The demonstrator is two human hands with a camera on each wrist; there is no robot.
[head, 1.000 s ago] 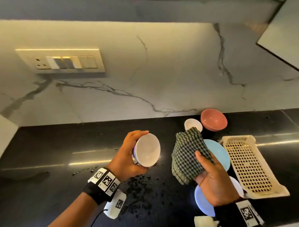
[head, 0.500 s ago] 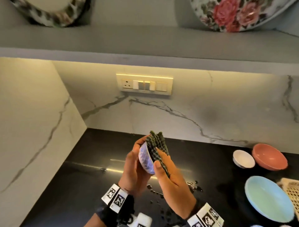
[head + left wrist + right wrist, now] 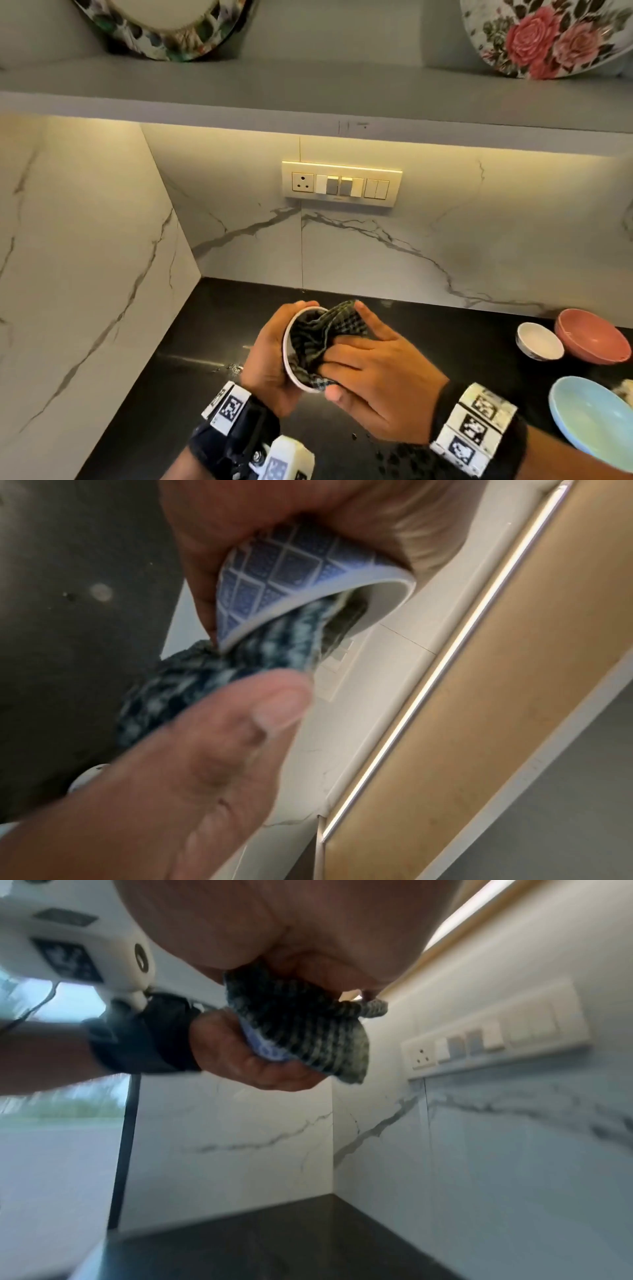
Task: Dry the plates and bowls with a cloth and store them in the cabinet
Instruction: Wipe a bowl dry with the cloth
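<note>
While held above the black counter [image 3: 212,329]:
head: left hand [image 3: 270,356] cups small bowl [image 3: 287,356] sideways; right hand [image 3: 380,383] stuffs checked cloth [image 3: 325,335] inside.
left wrist: fingers wrap bowl's blue-patterned outside.
right wrist: cloth bunched under gripping fingers.
</note>
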